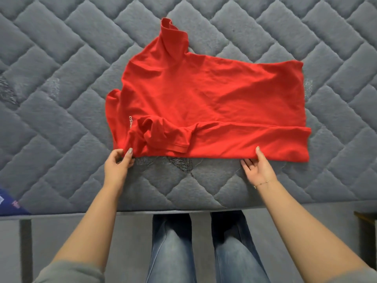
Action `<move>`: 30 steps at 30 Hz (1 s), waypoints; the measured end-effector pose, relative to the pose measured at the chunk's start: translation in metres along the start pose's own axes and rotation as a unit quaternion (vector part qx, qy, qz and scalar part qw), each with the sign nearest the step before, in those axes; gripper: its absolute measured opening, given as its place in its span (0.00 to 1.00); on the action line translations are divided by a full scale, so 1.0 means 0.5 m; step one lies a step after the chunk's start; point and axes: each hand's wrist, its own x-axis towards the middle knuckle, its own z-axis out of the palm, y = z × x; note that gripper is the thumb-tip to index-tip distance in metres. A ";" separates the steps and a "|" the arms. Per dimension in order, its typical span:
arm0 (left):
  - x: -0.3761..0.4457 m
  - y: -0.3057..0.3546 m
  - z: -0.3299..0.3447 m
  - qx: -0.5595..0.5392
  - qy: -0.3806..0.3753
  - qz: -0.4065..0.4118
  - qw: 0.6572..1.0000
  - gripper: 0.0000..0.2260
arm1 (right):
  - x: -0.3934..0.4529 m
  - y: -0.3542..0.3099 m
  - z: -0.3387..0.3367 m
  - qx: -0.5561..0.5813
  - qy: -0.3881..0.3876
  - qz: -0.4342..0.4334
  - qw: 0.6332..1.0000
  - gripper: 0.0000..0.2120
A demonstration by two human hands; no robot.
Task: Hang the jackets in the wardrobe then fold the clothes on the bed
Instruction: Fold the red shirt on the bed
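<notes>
Red cotton polo shirt (204, 99) on grey quilted bed (61, 78), near side folded; left hand (118, 164), right hand (259, 170) pinch near edge; further folds left.

Red shirt (204, 103) lies flat mid-mattress (61, 78); bare quilted surface open on its left, right and far sides. A narrow bare strip runs along the near edge, where the left hand (118, 166) and right hand (258, 168) sit. Blue item (10, 203) occupies the near-left corner.
</notes>
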 end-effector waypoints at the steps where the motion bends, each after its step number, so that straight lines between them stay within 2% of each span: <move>1: 0.010 -0.001 -0.015 0.011 -0.007 0.001 1.000 0.04 | 0.005 -0.004 0.009 0.017 0.016 -0.004 1.000 0.08; 4: 0.035 -0.004 -0.078 0.090 0.014 0.022 0.996 0.06 | 0.021 -0.013 0.014 0.072 0.050 -0.002 0.996 0.07; 7: 0.044 -0.002 -0.120 0.186 0.039 0.046 0.981 0.07 | 0.022 -0.017 -0.006 0.080 0.057 0.003 0.995 0.07; 11: 0.032 0.001 -0.097 0.267 0.038 0.016 0.963 0.09 | 0.017 -0.043 -0.043 0.105 0.052 -0.010 0.993 0.08; 15: 0.002 0.005 -0.049 0.151 0.070 -0.008 0.986 0.15 | 0.023 -0.097 -0.085 0.124 0.062 -0.022 0.990 0.08; 17: -0.012 0.005 -0.018 0.048 0.071 -0.049 0.995 0.12 | 0.034 -0.127 -0.104 0.129 0.073 -0.026 0.989 0.08; 19: -0.014 0.006 0.003 -0.047 0.079 -0.091 0.992 0.05 | 0.046 -0.151 -0.122 0.117 0.089 -0.028 0.989 0.09; 22: -0.006 0.008 0.004 -0.142 0.124 -0.119 0.975 0.09 | 0.055 -0.170 -0.140 0.093 0.094 -0.028 0.991 0.09; 24: -0.009 0.002 -0.007 -0.141 0.152 -0.113 0.972 0.09 | 0.057 -0.173 -0.145 0.090 0.095 -0.028 0.991 0.09; 27: -0.016 -0.010 -0.023 -0.095 0.144 -0.114 0.978 0.10 | 0.054 -0.170 -0.142 0.098 0.113 -0.021 0.989 0.09; 30: -0.016 -0.009 -0.041 0.026 0.138 -0.081 0.987 0.07 | 0.032 -0.138 -0.119 0.051 0.123 -0.002 0.991 0.16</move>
